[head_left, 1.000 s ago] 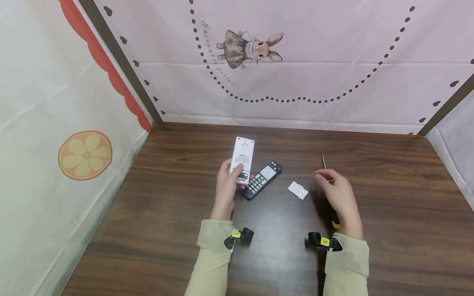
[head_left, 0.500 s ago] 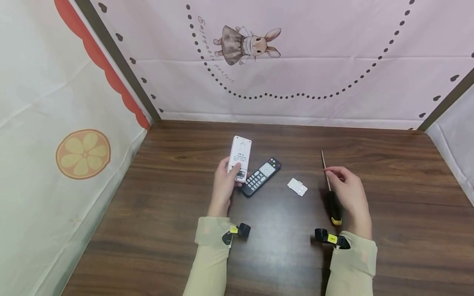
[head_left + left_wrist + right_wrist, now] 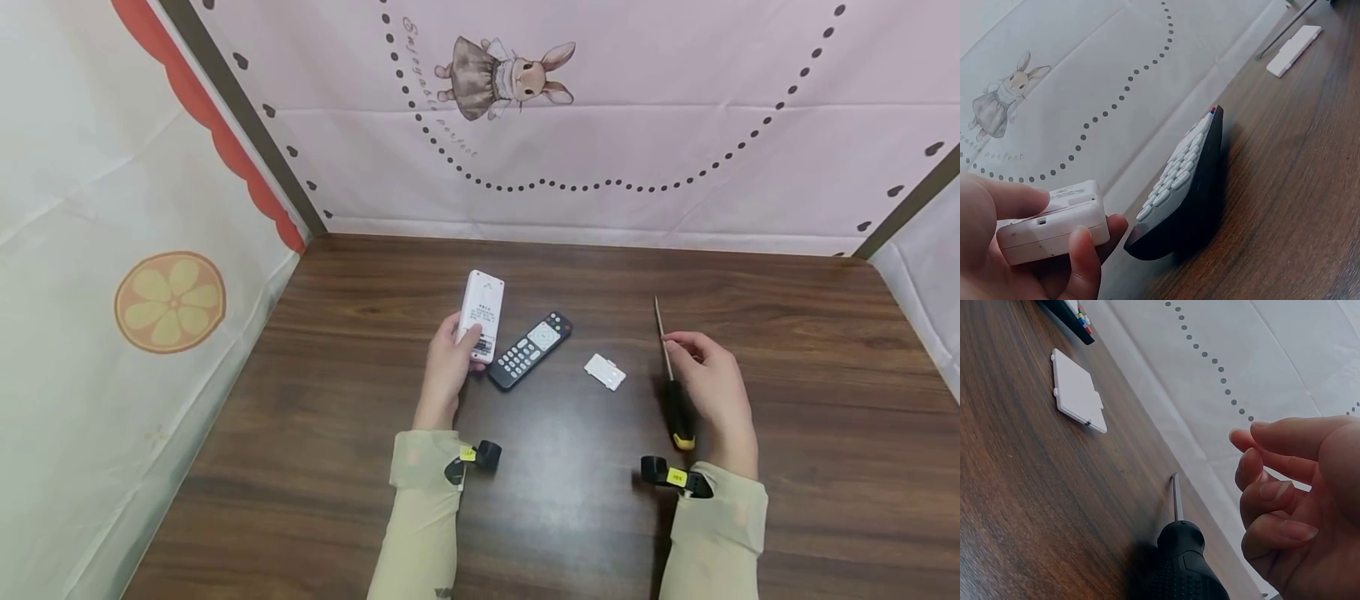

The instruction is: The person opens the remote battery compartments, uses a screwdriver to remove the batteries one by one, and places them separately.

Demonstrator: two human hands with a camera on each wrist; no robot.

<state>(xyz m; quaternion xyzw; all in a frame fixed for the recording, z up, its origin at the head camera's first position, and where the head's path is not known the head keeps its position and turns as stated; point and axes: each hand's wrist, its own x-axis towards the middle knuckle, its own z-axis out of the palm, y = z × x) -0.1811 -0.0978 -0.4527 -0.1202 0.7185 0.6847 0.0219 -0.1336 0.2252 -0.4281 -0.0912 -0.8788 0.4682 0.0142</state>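
My left hand grips a white remote control, back side up, with the thumb on its lower part. The battery bay at that end is uncovered. In the left wrist view the thumb and fingers hold the white remote's end. Just right of it a black remote control lies with its buttons up. A small white battery cover rests on the table farther right. Beside a screwdriver with a black and yellow handle, my right hand hovers with fingers loosely curled, holding nothing visible.
Everything lies on a dark wooden table. A pink cloth wall with a rabbit print rises along the back edge. On the left stands a white cloth wall with an orange slice print.
My right hand has shifted right, uncovering the screwdriver's handle. The left hand has drawn slightly left with the white remote, away from the black one.
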